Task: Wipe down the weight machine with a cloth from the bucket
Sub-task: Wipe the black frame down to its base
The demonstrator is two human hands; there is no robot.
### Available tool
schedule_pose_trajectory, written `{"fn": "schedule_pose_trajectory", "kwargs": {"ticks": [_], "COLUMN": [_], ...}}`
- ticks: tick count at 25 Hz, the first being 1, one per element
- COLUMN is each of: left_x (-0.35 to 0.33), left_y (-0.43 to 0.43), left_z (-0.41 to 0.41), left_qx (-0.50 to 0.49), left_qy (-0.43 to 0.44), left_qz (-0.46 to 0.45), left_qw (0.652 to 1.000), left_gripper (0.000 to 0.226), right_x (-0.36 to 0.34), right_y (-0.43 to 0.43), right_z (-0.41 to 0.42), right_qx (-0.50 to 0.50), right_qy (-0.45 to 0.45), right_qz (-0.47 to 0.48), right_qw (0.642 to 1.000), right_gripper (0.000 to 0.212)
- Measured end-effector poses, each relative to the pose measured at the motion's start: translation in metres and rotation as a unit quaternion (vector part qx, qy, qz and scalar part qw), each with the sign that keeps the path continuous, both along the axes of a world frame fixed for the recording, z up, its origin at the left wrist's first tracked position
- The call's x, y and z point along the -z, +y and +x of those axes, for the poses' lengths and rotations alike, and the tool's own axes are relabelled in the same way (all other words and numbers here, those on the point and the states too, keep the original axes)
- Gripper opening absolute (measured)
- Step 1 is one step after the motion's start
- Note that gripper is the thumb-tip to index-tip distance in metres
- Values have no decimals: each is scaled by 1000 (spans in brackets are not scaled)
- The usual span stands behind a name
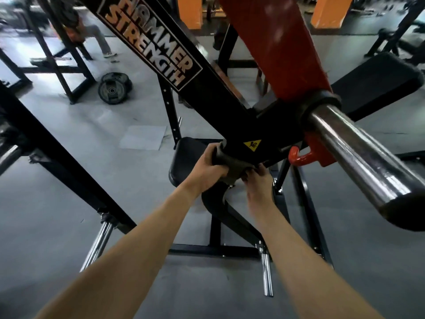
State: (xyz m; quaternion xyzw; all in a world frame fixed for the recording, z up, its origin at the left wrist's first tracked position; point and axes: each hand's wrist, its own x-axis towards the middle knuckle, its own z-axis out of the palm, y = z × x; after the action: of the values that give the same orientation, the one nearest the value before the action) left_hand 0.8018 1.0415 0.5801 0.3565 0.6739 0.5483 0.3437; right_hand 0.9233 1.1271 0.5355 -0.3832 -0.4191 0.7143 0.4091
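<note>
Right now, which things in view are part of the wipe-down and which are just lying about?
In use: dark grey cloth, held by left hand and right hand; black steel machine beam with Hammer Strength label.
Lying about: black round weight plates and pale rectangular sheet, both on the grey floor.

Grey floor [69, 139], glossy. Weight plates [114, 88] lay on it. Black rack frame [57, 65] stood just left of plates; pale floor patch [143, 137] lay near, lower right; orange pillars [328, 10] stood beyond, right.
</note>
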Motion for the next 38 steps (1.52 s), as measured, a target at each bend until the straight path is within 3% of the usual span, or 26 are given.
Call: {"fn": "schedule_pose_trajectory", "kwargs": {"ticks": [3, 6, 10, 13, 17, 22, 26, 28, 32, 35, 38], "left_x": [48, 63, 38, 59, 118, 226, 281, 268, 241, 267, 319], "left_y": [-8, -9, 9, 11, 1, -8, -4, -3, 1, -4, -12], "left_z": [-8, -18, -25, -24, -34, -44, -43, -39, -40, -36, -28], "left_qx": [24, 27, 34, 34, 15, 3, -21, -37, -37, -48, -39], "left_qy": [49, 97, 133, 109, 74, 50, 45, 41, 39, -43, -36], "left_qz": [-28, -26, 69, 127, 145, 154, 169, 207, 252, 256, 209], "left_qw": [998, 995, 988, 985, 986, 987, 984, 977, 966, 965, 977], "left_gripper": [56, 35, 19, 21, 9, 46, 33, 28, 37, 47, 42], "right_x": [38, 66, 54, 68, 126, 206, 248, 239, 203, 236, 289], "right_y": [-12, -25, -13, -11, -16, -16, -21, -21, -10, -12, -15], "right_z": [-7, -17, -39, -49, -56, -65, -62, -62, -63, -60, -46], "right_qx": [-7, 4, 131, 136, 106, 95, 113, 105, 92, 84, 102], "right_qy": [-42, -99, -4, 66, 26, -82, -99, -74, -53, -83, -158], "right_qz": [50, 84, 106, 114, 181, 244, 289, 318, 352, 343, 314], "right_qw": [998, 992, 986, 982, 978, 962, 945, 939, 930, 932, 931], "right_gripper": [22, 20, 22, 22, 20, 21, 22, 22, 25, 24, 22]}}
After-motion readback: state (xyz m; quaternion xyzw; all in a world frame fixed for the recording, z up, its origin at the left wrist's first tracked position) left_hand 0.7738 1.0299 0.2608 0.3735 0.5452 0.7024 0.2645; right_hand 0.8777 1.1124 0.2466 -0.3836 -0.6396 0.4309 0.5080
